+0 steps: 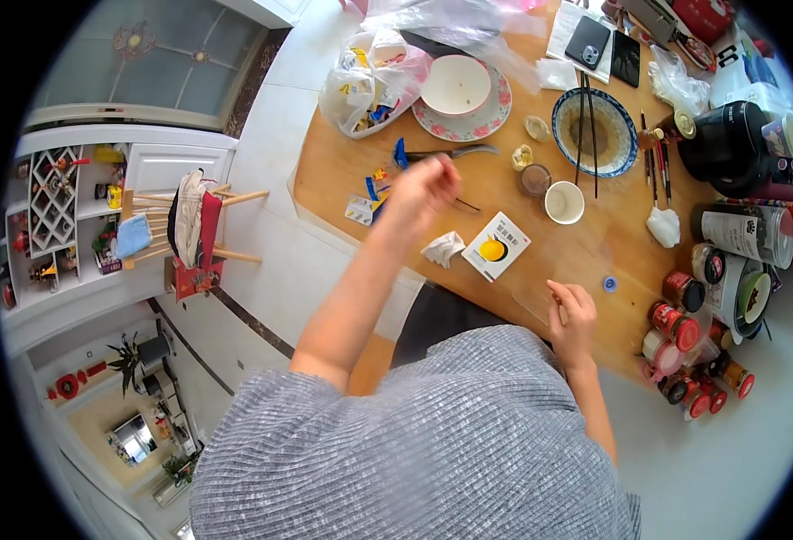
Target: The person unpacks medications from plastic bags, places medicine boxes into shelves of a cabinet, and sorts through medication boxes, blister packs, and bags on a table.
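My left hand (425,191) is raised over the left part of the wooden table, its fingers curled together. Whatever they pinch, if anything, is hidden. A thin dark stick (468,205) shows beside it, and a knife (468,149) and a blue packet (400,153) lie just beyond. My right hand (573,320) is at the table's near edge with fingers bent inward, by a faint clear plastic piece (531,295); I cannot tell if it grips this. Between the hands lie a white box with a yellow picture (497,247) and a crumpled tissue (443,249). A blue cap (610,284) sits right.
A paper cup (564,203), a brown-filled cup (534,180) and a blue-rimmed bowl (626,130) with chopsticks (582,126) stand beyond. A white bowl (456,85) rests on a floral plate (499,115) by a plastic bag (342,99). Red-lidded jars (686,335) crowd the right edge.
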Demonstrator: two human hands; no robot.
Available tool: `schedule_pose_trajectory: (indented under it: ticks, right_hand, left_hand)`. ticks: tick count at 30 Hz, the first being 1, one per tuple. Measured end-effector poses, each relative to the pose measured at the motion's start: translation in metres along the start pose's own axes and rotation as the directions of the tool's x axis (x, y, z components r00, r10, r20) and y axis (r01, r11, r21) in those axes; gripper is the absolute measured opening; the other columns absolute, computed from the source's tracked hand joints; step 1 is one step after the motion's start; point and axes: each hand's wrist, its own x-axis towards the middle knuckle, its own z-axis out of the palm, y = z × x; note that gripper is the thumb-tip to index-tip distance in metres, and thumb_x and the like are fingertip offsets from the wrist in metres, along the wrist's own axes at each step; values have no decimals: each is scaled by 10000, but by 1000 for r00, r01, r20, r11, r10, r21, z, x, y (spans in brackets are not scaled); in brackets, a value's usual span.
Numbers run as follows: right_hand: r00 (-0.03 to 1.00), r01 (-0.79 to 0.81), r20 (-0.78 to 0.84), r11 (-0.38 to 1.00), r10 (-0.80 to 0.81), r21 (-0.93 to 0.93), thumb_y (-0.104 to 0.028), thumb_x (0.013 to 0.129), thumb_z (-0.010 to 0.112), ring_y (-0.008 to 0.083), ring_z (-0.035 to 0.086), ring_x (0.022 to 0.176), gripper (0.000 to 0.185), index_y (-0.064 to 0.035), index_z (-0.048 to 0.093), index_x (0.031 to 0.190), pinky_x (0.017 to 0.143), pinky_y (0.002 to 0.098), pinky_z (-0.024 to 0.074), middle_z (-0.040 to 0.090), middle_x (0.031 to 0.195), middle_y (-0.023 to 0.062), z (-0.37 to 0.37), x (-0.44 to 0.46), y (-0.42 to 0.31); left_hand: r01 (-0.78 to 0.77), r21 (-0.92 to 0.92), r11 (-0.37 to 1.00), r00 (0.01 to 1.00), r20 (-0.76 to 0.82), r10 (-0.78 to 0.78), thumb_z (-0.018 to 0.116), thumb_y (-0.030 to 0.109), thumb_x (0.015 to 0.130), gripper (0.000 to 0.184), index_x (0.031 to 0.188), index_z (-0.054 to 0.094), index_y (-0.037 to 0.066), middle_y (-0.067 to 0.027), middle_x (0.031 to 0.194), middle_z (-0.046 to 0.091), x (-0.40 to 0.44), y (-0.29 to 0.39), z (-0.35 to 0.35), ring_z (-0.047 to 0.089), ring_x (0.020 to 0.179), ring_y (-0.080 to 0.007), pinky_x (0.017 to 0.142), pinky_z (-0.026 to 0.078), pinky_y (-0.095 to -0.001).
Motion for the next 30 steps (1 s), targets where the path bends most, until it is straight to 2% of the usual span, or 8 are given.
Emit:
schedule_pose_trajectory:
  ticks: [7, 12, 13, 16, 20, 23, 26, 30]
  right_hand:
    - [994, -101, -33, 995, 100, -20, 31, 751, 597, 260, 563, 733, 199, -36, 641, 932, 677, 338, 440, 612, 819, 95, -2, -9, -8]
    - [986, -152, -74, 988, 150, -22, 38, 754, 592, 251, 571, 730, 195, -34, 636, 929, 666, 333, 442, 614, 807, 97, 1, -13, -20]
    - [986, -147, -85, 989, 145, -25, 40, 754, 591, 249, 570, 727, 195, -34, 636, 929, 663, 334, 442, 614, 806, 97, 1, -13, -22]
    - [983, -147, -113, 989, 142, -33, 44, 753, 589, 246, 568, 718, 195, -35, 634, 926, 659, 335, 442, 613, 800, 96, 1, -17, -25]
    - [980, -162, -125, 986, 156, -34, 43, 751, 589, 247, 564, 707, 191, -36, 634, 919, 660, 338, 443, 610, 793, 94, 3, -21, -26]
    - [979, -171, -118, 985, 166, -38, 40, 747, 594, 251, 562, 707, 187, -36, 635, 913, 662, 341, 443, 606, 788, 96, 3, -23, -27]
    - [980, -161, -122, 986, 154, -47, 35, 744, 599, 257, 559, 704, 179, -35, 638, 904, 657, 345, 442, 603, 783, 98, 2, -21, -29]
    - [982, -144, -133, 988, 135, -62, 30, 743, 603, 264, 553, 697, 169, -35, 639, 895, 646, 353, 440, 599, 774, 100, 1, -20, -32]
  left_hand:
    - [-496, 332, 802, 813, -145, 563, 442, 111, 938, 185, 1000, 562, -16, -86, 895, 594, 107, 174, -29, 590, 846, -190, 817, 504, -337]
    - [-216, 825, 522, 856, -98, 508, 375, 276, 967, 348, 1052, 615, 39, -77, 999, 628, 151, 223, -15, 585, 989, -182, 951, 402, -408]
    - [-121, 864, 488, 902, -110, 418, 315, 389, 969, 459, 1084, 637, 83, -48, 1077, 643, 158, 227, -15, 557, 1080, -174, 1040, 274, -451]
    - [0, 944, 330, 901, -143, 409, 292, 435, 965, 514, 1124, 629, 81, -39, 1110, 644, 158, 229, -3, 530, 1127, -169, 1070, 198, -469]
    - [-190, 933, 307, 883, 25, 470, 418, 392, 950, 433, 1084, 656, 56, -82, 1064, 663, 170, 228, -15, 601, 1011, -152, 957, 390, -317]
    - [-153, 985, 80, 829, 84, 553, 474, 383, 909, 374, 981, 711, 103, -24, 1000, 689, 186, 233, -31, 644, 890, -148, 811, 466, -277]
    - [-90, 995, 50, 825, 46, 564, 512, 384, 905, 386, 953, 712, 58, -110, 990, 681, 174, 231, -20, 624, 942, -150, 812, 467, -279]
    - [56, 990, -131, 810, 31, 586, 546, 434, 863, 324, 942, 735, 183, -118, 1136, 628, 179, 235, -24, 566, 1077, -181, 926, 396, -345]
